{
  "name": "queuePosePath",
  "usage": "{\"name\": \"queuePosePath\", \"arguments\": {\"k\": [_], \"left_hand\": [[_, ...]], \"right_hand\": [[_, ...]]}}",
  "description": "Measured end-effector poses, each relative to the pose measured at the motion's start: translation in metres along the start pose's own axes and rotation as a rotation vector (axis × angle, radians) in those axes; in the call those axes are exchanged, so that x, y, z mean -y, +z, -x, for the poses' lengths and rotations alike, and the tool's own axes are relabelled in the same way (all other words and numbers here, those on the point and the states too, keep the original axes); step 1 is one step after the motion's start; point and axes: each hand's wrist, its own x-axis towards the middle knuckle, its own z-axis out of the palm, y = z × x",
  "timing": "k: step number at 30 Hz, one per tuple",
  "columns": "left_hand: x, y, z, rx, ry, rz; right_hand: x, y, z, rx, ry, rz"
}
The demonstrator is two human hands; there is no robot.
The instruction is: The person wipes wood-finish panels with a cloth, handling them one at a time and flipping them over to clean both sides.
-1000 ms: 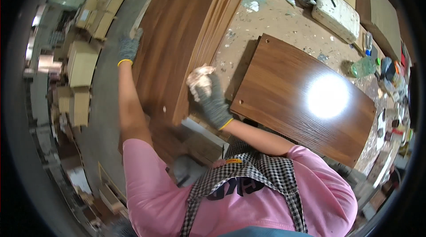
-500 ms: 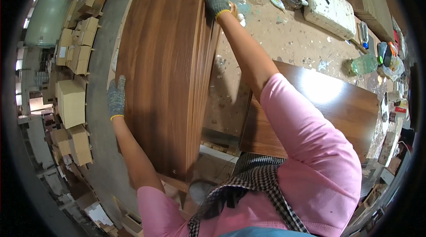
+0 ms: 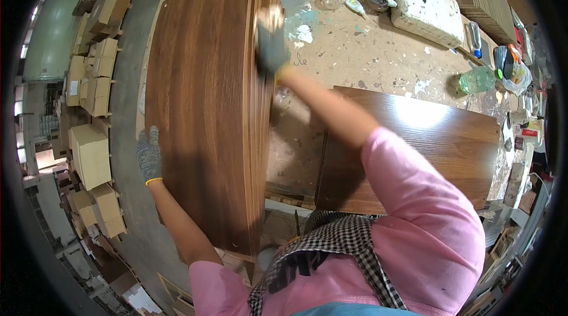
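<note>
Head cam: R hand (image 3: 271, 50) on brown panel (image 3: 204, 103) edge, cardboard boxes (image 3: 89, 156) L

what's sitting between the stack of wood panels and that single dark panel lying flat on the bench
In the head view, only bare, paint-spattered bench top separates the stacked panels from the flat panel; the right forearm crosses above it.
</note>
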Motion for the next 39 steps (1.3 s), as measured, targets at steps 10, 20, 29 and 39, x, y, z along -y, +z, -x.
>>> {"name": "queuePosePath", "arguments": {"k": [10,20,29,39], "left_hand": [[0.027,0.007,-0.004,0.0,0.205,-0.085],[-0.004,-0.004,0.01,0.053,-0.066,0.105],[0.047,0.02,0.004,-0.051,0.135,0.002],[-0.024,-0.01,-0.013,-0.11,0.158,-0.016]], "right_hand": [[-0.039,0.009,0.004,0.101,-0.029,0.415],[-0.029,-0.07,0.029,0.469,0.619,-0.678],[-0.035,0.037,0.032,0.036,-0.377,0.364],[-0.073,-0.04,-0.169,0.024,0.081,0.092]]}}
